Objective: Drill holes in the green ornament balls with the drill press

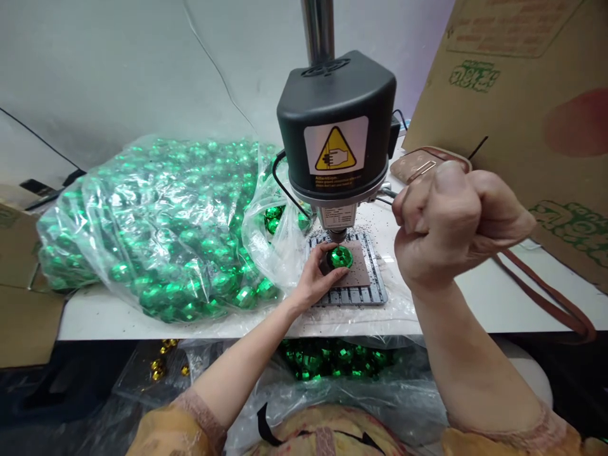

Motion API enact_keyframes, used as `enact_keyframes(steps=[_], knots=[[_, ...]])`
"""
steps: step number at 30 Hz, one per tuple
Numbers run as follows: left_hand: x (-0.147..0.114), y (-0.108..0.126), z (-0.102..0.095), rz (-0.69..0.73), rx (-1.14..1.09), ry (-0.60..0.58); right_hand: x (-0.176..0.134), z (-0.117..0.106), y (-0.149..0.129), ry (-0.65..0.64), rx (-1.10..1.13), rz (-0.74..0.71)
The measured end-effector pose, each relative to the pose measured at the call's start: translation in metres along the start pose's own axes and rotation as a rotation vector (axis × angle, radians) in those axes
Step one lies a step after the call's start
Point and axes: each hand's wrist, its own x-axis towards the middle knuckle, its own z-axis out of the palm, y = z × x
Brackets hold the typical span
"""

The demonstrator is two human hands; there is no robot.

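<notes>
Nearest the camera, below the table edge, a clear plastic bag (332, 364) of shiny green faceted balls sits above the person's lap, with a few gold pieces (164, 358) on the dark floor to the left. The white table (498, 304), speckled with dark grit around the machine, stands against a pale grey wall. The right hand (451, 221) is raised close to the camera, clenched in a fist around something the fist itself hides. Farther in, the left hand (316, 275) rests on the slatted grey base plate (361, 294) of a small drill press (337, 133), its fingers pinching one green ball (341, 256) on a brown pad directly under the spindle. Left of the press a big clear bag (156, 221) bulges with more green balls, crowding that side. A brown strap (541, 291) trails across the table at right beneath leaning cardboard boxes (522, 82) printed with green lettering too blurred to read. The press's black housing carries a yellow triangle hand-warning label headed "Attention".
</notes>
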Motion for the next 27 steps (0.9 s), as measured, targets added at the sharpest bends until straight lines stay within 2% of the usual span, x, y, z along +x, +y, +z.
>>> enact_keyframes(steps=[5, 12, 21, 27], knots=[[-0.001, -0.002, 0.001, -0.005, -0.024, 0.005, -0.004, -0.006, 0.012, -0.016, 0.022, -0.118], [0.0, 0.0, 0.003, -0.005, -0.054, 0.002, -0.013, -0.017, 0.014, -0.04, 0.023, -0.062], [-0.001, -0.002, 0.002, -0.016, -0.034, 0.015, -0.016, -0.018, 0.018, -0.034, 0.071, -0.169], [-0.001, -0.002, 0.003, -0.011, -0.035, 0.02, -0.013, -0.018, 0.019, -0.104, 0.112, -0.213]])
